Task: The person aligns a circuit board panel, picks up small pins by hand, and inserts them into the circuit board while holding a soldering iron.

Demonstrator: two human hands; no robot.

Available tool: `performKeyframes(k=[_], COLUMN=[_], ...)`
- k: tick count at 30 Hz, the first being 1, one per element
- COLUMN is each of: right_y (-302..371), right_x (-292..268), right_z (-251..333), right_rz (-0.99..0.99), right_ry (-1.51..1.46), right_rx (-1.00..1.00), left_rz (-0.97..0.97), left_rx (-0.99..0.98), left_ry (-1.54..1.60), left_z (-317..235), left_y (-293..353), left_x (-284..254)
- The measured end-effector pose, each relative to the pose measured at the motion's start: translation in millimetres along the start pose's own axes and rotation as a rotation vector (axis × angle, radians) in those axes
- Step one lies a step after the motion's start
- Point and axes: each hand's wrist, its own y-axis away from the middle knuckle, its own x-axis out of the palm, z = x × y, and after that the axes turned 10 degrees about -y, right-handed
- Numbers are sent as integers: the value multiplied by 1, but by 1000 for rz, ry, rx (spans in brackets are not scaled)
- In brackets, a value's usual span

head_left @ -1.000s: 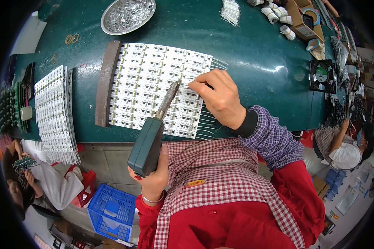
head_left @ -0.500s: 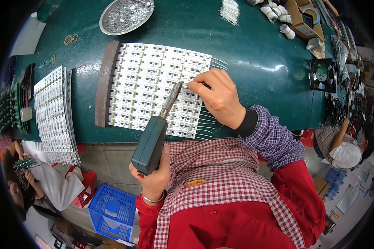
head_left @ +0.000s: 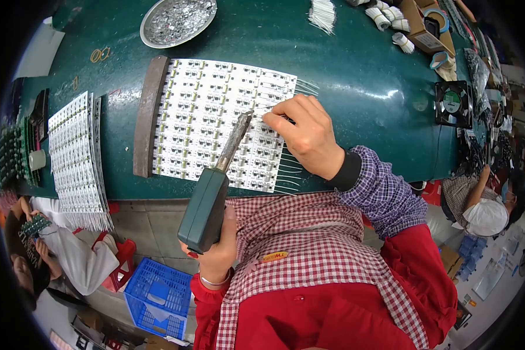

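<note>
- We see the green table (head_left: pixel 379 70) spread beneath the work.
- Below its near edge, to the left, we find a blue crate (head_left: pixel 135 291).
- On the table, in front of the person, we see the white circuit-board panel (head_left: pixel 207 131), lying flat with rows of small components.
- To its left, well apart, we see a stack of similar panels (head_left: pixel 79 157), reaching past the table's near edge.
- We see the dark green soldering gun (head_left: pixel 205 204) slanting over the panel, its tip near the right fingertips; we cannot tell whether the tip touches.
- Along the panel's left edge we see a brown bar (head_left: pixel 149 119).
- Beyond the panel we see a metal dish (head_left: pixel 172 45) of silvery bits.
- We see the right hand (head_left: pixel 306 134) over the panel's right part, thumb and forefinger closed in a pinch; what lies between them is too small for us to tell.
- We see the left hand (head_left: pixel 219 251) wrapped around the soldering gun's handle.
- Past the panel's right edge we see thin white wires (head_left: pixel 290 169) sticking out.
</note>
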Motion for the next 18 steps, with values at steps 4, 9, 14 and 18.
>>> performKeyframes(k=[4,9,14,18], right_y=[1,1,1,2], right_x=[2,-1,2,3], right_z=[-1,1,2,2], right_rz=[-10,-9,-23,-11], right_ry=[-2,20,-6,-13], right_rx=[-8,-52,-80,-76], left_rz=[-12,-42,-7,-2], left_rx=[43,73,34,29], left_ry=[-37,-34,-52,-46], left_z=[-2,-4,5,0], left_y=[0,-2,4,2], left_x=[0,0,-3,-2])
